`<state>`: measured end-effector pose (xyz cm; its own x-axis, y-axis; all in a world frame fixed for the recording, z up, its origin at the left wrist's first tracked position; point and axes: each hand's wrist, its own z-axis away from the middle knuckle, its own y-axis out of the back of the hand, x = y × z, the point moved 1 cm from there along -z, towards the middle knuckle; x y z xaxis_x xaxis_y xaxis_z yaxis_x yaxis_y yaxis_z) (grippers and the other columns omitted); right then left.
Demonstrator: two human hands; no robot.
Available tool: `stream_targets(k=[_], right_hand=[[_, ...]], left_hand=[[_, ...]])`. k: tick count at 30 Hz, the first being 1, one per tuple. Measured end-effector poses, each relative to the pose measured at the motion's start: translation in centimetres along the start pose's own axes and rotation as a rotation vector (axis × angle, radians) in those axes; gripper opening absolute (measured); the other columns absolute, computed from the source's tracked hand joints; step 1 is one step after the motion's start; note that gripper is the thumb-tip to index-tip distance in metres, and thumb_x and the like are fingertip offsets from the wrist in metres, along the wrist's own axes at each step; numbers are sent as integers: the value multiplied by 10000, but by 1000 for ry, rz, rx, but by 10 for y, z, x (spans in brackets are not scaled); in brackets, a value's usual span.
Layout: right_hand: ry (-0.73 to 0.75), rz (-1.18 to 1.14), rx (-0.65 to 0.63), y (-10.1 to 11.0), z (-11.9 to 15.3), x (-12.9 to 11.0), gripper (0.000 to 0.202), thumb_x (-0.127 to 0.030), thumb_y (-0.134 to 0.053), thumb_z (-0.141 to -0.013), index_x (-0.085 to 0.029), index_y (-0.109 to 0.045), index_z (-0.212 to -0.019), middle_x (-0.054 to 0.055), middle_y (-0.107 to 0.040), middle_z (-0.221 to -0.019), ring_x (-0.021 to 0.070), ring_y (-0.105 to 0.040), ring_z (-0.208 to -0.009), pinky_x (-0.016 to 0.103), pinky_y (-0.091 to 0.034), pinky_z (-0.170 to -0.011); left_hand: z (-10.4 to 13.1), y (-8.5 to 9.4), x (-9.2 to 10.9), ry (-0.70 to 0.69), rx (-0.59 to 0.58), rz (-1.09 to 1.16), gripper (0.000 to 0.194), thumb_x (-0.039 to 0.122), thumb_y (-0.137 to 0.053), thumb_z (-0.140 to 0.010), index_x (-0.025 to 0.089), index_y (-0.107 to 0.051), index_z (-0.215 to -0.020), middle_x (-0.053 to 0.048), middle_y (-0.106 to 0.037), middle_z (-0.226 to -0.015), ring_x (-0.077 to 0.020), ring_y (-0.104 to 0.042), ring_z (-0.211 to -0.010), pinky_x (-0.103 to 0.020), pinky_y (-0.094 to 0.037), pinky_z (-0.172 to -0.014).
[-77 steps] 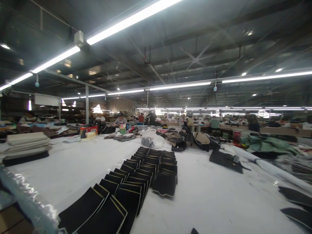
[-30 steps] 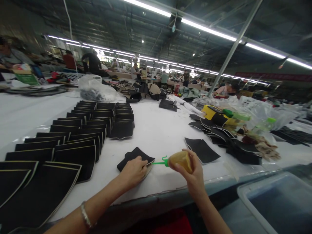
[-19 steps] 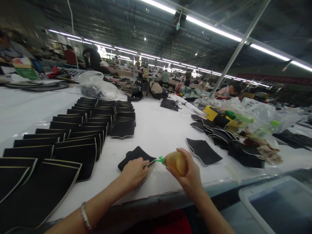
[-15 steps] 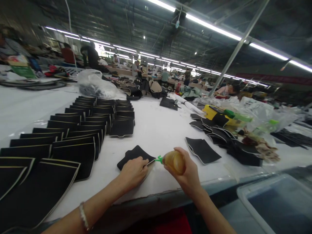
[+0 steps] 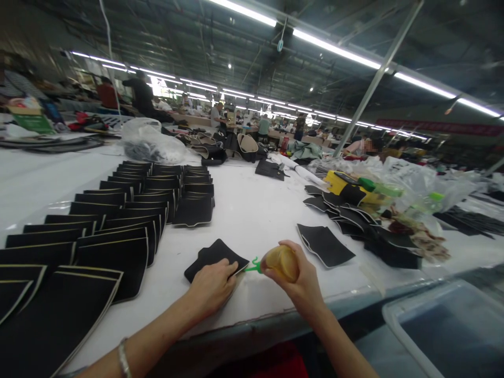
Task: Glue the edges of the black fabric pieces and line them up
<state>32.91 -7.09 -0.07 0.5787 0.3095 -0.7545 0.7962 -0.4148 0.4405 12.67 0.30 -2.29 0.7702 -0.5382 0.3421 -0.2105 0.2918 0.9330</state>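
Note:
My left hand (image 5: 214,283) is closed on the near edge of a black leather panel (image 5: 214,255), fingers on top and the thumb side hidden beneath. From the right, my right hand (image 5: 305,281) grips a squeeze bottle (image 5: 281,262) of amber liquid that looks like glue. The bottle lies tilted nearly flat in the hand, its green nozzle (image 5: 254,265) pointing left at the panel's right corner. Whether the tip touches the edge is hard to tell. Another black panel (image 5: 326,245) with a pale edge lies on the white table just beyond my right hand.
Overlapping rows of black panels (image 5: 129,220) cover the table's left side. On the right are a loose pile of panels (image 5: 354,220), a yellow container (image 5: 338,182), a rag (image 5: 427,241) and plastic bags. A clear bin (image 5: 444,325) stands below the table edge at right.
The nozzle has come slightly lower and left against the panel's corner edge. My left hand and the panel have shifted a little within the view, which itself moved slightly.

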Motion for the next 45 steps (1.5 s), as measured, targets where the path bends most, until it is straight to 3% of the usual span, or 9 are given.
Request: stream_targets(k=[5, 10, 15, 21, 26, 31, 37, 42, 45], right_hand=[[-7, 13, 60, 2, -1, 3, 506, -346, -763, -753, -258, -503, -1178, 25, -576, -1087, 242, -572, -945, 356, -434, -867], [-9, -25, 2, 1, 1, 4, 500, -337, -759, -757, -261, -498, -1177, 18, -582, -1065, 236, -577, -927, 348, -441, -855], [25, 10, 63, 4, 3, 6, 489, -337, -755, -764, -264, -502, -1176, 20, -571, -1090, 236, -560, -975, 344, -423, -886], [12, -59, -10, 5, 5, 7, 487, -343, -746, -770, -263, -496, -1180, 17, -567, -1075, 224, -567, -944, 330, -433, -860], [10, -37, 47, 6, 5, 9, 484, -348, -751, -761, -246, -510, -1168, 31, -568, -1080, 238, -561, -961, 347, -429, -887], [-49, -146, -44, 4, 11, 10, 497, -357, -755, -750, -239, -511, -1166, 26, -580, -1033, 225, -577, -877, 315, -474, -783], [-107, -189, 18, 4, 11, 8, 479, -357, -757, -736, -237, -523, -1136, 23, -580, -989, 229, -566, -851, 326, -473, -756], [-122, -236, -80, 2, 15, 5, 500, -371, -764, -727, -235, -523, -1144, 17, -575, -987, 215, -560, -822, 303, -475, -726], [-139, -228, -26, 1, 16, 7, 500, -365, -762, -731, -232, -515, -1144, 7, -570, -950, 211, -558, -808, 303, -466, -739]], left_hand=[[1, -1, 1, 1, -10, -5, 435, 304, -287, -916, 282, -551, -1261, -40, -622, -994, -230, -650, -867, -324, -437, -698], [2, -1, 1, -6, -11, -15, 444, 283, -288, -907, 280, -541, -1272, -39, -619, -997, -232, -652, -875, -330, -451, -712], [3, -2, 2, -16, -15, -34, 472, 267, -280, -901, 252, -510, -1313, -50, -618, -1029, -234, -652, -885, -338, -461, -731], [2, -3, 2, -6, -24, -53, 474, 274, -273, -912, 252, -493, -1331, -55, -611, -1062, -220, -651, -891, -322, -465, -732], [3, -2, 3, 0, -35, -63, 477, 276, -261, -921, 262, -479, -1344, -52, -610, -1062, -211, -650, -884, -319, -465, -744], [3, -1, 4, -1, -47, -56, 478, 289, -258, -929, 241, -474, -1354, -66, -603, -1086, -207, -644, -890, -315, -467, -757], [4, -1, 2, -27, -54, -55, 492, 261, -263, -920, 221, -450, -1373, -81, -603, -1097, -211, -639, -904, -323, -464, -790], [5, 2, 2, -36, -61, -23, 511, 254, -261, -908, 191, -449, -1379, -87, -599, -1112, -223, -635, -924, -332, -465, -800], [5, 3, 1, -44, -59, 0, 512, 283, -258, -914, 187, -450, -1379, -84, -601, -1101, -226, -632, -929, -336, -464, -812]])
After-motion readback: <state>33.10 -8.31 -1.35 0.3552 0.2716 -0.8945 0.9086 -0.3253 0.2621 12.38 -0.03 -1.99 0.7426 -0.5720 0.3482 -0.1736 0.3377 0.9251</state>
